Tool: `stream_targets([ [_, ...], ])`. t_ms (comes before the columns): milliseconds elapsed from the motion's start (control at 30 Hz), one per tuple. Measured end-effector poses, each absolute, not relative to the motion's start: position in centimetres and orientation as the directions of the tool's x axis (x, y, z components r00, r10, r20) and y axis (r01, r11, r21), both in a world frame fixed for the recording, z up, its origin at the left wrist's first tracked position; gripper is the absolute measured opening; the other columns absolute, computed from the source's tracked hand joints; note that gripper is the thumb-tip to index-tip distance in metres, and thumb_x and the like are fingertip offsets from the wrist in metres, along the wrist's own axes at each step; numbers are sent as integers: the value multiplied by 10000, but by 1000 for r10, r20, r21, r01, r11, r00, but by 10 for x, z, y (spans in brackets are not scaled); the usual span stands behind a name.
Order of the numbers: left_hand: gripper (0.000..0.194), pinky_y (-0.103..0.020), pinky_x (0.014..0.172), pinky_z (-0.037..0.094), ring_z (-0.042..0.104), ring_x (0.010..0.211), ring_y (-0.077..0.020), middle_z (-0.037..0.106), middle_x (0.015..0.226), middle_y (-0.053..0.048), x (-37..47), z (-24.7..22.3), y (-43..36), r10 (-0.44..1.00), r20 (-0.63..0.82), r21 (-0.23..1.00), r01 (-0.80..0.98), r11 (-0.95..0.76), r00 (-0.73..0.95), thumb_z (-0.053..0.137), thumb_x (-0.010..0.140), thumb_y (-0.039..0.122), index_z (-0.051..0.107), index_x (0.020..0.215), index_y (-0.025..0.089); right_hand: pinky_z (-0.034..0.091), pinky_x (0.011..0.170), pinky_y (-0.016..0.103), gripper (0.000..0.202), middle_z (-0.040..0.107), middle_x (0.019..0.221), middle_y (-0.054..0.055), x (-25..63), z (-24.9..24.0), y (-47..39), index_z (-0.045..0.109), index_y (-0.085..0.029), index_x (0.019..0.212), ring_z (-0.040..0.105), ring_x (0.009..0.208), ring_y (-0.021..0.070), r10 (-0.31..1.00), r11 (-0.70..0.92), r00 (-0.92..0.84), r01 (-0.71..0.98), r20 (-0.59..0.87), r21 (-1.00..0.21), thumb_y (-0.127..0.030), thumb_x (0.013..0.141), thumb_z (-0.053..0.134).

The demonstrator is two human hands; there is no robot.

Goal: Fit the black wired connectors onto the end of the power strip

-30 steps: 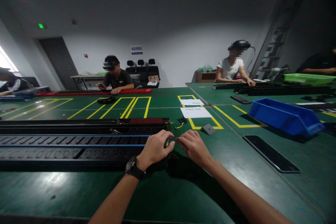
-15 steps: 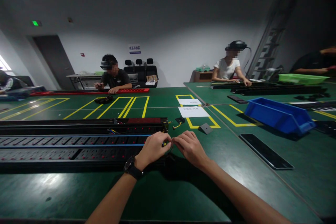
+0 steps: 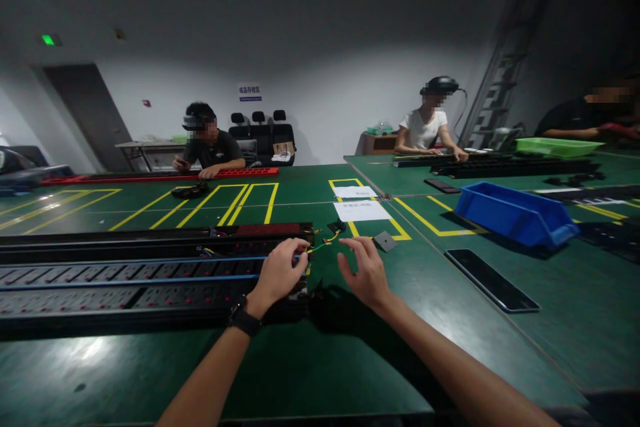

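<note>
My left hand (image 3: 283, 272), with a black watch on its wrist, is at the right end of a long black power strip (image 3: 195, 295). Its thumb and forefinger are apart. By its fingertips a yellow-green wire (image 3: 320, 247) sticks out over the table; the wire's inner end is hidden. To the right, my right hand (image 3: 364, 271) hovers with fingers spread and nothing between them. Beyond the wire lies a small black part (image 3: 339, 227). A dark square plate (image 3: 385, 241) rests behind my right hand.
On the green table (image 3: 480, 373) a phone (image 3: 493, 280) and a blue bin (image 3: 517, 215) lie to the right. White papers (image 3: 361, 211) are on yellow tape markings. Across the table, people work at a red strip (image 3: 160, 177) and black strips (image 3: 515, 165).
My hands were pinched together at the strip's end. They have moved apart, their fingers have opened, and the yellow-green wire shows between them. The view has shifted slightly right.
</note>
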State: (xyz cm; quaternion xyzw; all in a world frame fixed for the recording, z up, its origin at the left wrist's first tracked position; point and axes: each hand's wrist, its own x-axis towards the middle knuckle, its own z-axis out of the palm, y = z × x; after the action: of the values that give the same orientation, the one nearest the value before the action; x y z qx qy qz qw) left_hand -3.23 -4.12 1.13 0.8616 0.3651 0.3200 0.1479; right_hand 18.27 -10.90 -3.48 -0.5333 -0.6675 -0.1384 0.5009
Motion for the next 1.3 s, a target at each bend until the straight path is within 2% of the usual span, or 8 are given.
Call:
stream_targets([
  [67, 294, -333, 954, 499, 631, 1068, -198, 707, 1117, -65, -34, 9, -38, 724, 457, 463, 556, -690, 516, 483, 966, 248, 694, 1169, 215, 539, 893, 418, 279, 612, 1086, 120, 185, -36, -107, 600, -219, 1228, 604, 1016, 259, 596, 393, 62, 847, 800, -358, -233, 965, 510],
  [267, 323, -352, 1010, 475, 619, 1100, -204, 711, 1134, -64, -36, 8, -34, 743, 424, 431, 606, -669, 518, 411, 1011, 272, 714, 1105, 209, 536, 870, 389, 254, 607, 1060, 116, 183, -36, -106, 585, -197, 1214, 611, 989, 246, 610, 407, 39, 842, 792, -354, -226, 978, 495],
  [600, 300, -352, 975, 485, 637, 1108, -220, 735, 1173, -48, -36, 11, -39, 775, 330, 366, 683, -632, 539, 467, 998, 328, 727, 1110, 228, 526, 865, 386, 218, 621, 1034, 115, 180, -35, -107, 606, -191, 1164, 614, 976, 243, 648, 422, 18, 825, 762, -377, -226, 985, 486],
  [733, 296, -346, 1023, 462, 643, 1110, -210, 748, 1161, -25, -34, 6, -37, 769, 300, 312, 704, -638, 564, 478, 995, 333, 743, 1102, 252, 519, 848, 381, 191, 617, 1000, 105, 180, -35, -106, 612, -189, 1128, 605, 952, 238, 649, 438, 5, 816, 761, -378, -218, 983, 492],
  [900, 293, -345, 1046, 451, 657, 1083, -204, 764, 1136, -3, -33, 1, -36, 753, 304, 262, 708, -655, 584, 495, 985, 337, 762, 1091, 281, 505, 827, 371, 131, 592, 938, 83, 179, -35, -106, 630, -197, 1020, 588, 911, 232, 644, 461, -31, 814, 765, -355, -204, 976, 506],
  [1300, 298, -337, 998, 457, 680, 1024, -219, 784, 1046, -24, -33, 5, -38, 783, 292, 195, 767, -611, 550, 514, 982, 373, 792, 1029, 277, 488, 829, 357, 146, 592, 929, 82, 179, -37, -104, 650, -191, 953, 574, 909, 225, 700, 413, -49, 842, 713, -348, -206, 975, 506],
])
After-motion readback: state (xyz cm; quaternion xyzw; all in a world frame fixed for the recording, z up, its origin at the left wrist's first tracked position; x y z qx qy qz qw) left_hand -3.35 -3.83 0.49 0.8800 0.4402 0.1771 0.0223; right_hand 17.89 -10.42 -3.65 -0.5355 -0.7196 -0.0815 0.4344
